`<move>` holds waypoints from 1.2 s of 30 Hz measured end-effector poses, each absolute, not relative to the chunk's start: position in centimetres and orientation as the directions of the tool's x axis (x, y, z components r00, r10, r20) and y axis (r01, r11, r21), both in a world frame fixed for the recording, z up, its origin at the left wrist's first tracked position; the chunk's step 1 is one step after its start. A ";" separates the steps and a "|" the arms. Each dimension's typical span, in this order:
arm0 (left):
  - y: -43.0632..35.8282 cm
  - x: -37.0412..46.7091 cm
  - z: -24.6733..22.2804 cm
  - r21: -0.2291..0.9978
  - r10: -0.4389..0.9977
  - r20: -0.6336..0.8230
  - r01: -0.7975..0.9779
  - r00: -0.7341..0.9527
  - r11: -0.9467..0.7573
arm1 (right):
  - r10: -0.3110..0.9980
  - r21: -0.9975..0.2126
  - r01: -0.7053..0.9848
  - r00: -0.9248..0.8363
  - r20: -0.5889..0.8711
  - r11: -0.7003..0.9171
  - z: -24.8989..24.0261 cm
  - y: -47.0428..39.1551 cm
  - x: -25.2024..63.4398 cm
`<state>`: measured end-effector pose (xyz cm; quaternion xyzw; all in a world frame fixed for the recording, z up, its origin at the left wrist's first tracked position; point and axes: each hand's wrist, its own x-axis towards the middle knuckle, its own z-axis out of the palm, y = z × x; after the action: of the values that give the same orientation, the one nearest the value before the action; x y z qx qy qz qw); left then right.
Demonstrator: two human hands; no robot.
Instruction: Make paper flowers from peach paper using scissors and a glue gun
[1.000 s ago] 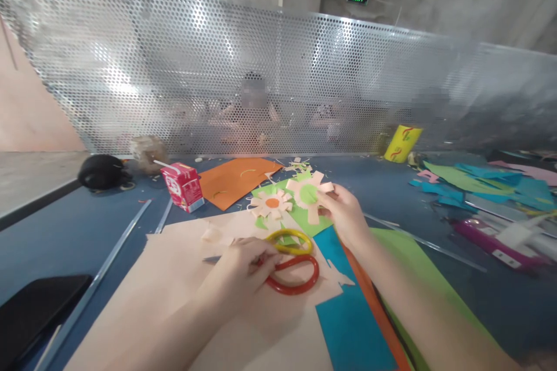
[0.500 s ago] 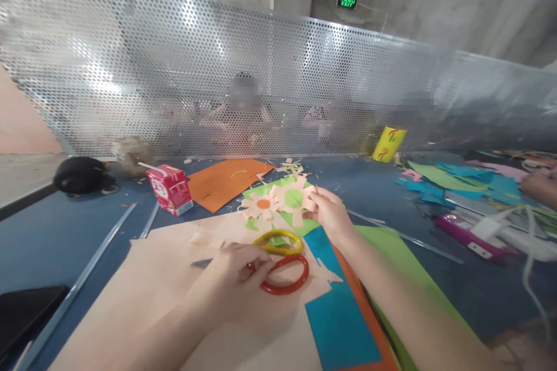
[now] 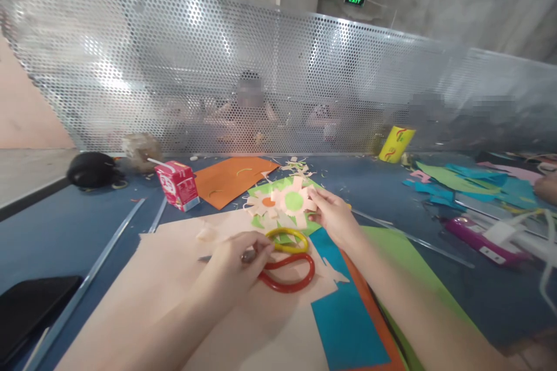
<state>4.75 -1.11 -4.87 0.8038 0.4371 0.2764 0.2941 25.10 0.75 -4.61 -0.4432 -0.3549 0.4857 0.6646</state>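
My left hand [image 3: 241, 264] is closed around the blade end of the scissors [image 3: 290, 288], which have one red and one yellow handle loop. The loops point right, over a large pale pink sheet [image 3: 174, 278]. My right hand [image 3: 333, 214] pinches the edge of a pale paper flower with a green centre [image 3: 294, 202]. Beside it on the left is another pale flower with an orange centre [image 3: 268, 202]. Both flowers are over green paper with pointed edges. A blue paper piece [image 3: 348, 324] lies right of the scissors.
A red drink carton [image 3: 177, 185] and an orange sheet [image 3: 232, 179] stand and lie behind. A yellow roll [image 3: 397, 144], paper scraps and a purple power strip [image 3: 483, 240] are on the right. A perforated metal divider [image 3: 278, 69] crosses the back, with a person behind it.
The view has shifted slightly, so table items appear further right. My left hand has turned a little on the scissors. My right hand keeps hold of the green-centred flower.
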 end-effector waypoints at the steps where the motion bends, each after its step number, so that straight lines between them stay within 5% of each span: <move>1: -1.0 4.7 -4.9 0.729 0.875 0.195 0.532 0.442 -0.431 | 0.965 -0.933 -0.335 0.260 0.041 0.130 -4.7 0.7 25.1; 7: -0.8 4.5 -5.4 0.739 0.883 0.198 0.527 0.426 -0.420 | 0.983 -0.919 -0.379 0.182 0.037 0.105 -4.4 0.5 25.0; 14: -2.0 5.3 -5.0 0.519 0.716 0.254 0.532 0.651 -0.669 | 0.984 -0.906 -0.420 0.174 -0.032 0.045 -4.2 0.6 24.9; 19: -1.7 4.9 -5.2 0.445 0.687 0.295 0.541 0.664 -0.714 | 0.983 -0.906 -0.424 0.162 -0.087 -0.010 -4.3 0.3 24.9; 24: -0.3 4.1 -4.4 0.358 0.787 0.136 0.711 0.602 -0.605 | 0.977 -0.916 -0.402 0.197 -0.083 0.003 -4.3 0.3 25.0; 29: 2.6 0.3 -2.5 0.132 0.960 0.157 0.958 0.233 -0.254 | 0.968 -0.923 -0.384 0.241 -0.069 0.030 -4.4 0.5 25.1; 36: 3.8 -2.1 -1.4 0.247 0.942 -0.102 0.926 0.319 -0.287 | 0.968 -0.929 -0.369 0.243 -0.069 0.027 -4.6 0.4 25.1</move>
<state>-2.07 3.78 -1.41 0.8015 0.5827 0.0316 0.1311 25.12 0.42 -4.59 -0.4618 -0.3241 0.5228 0.6391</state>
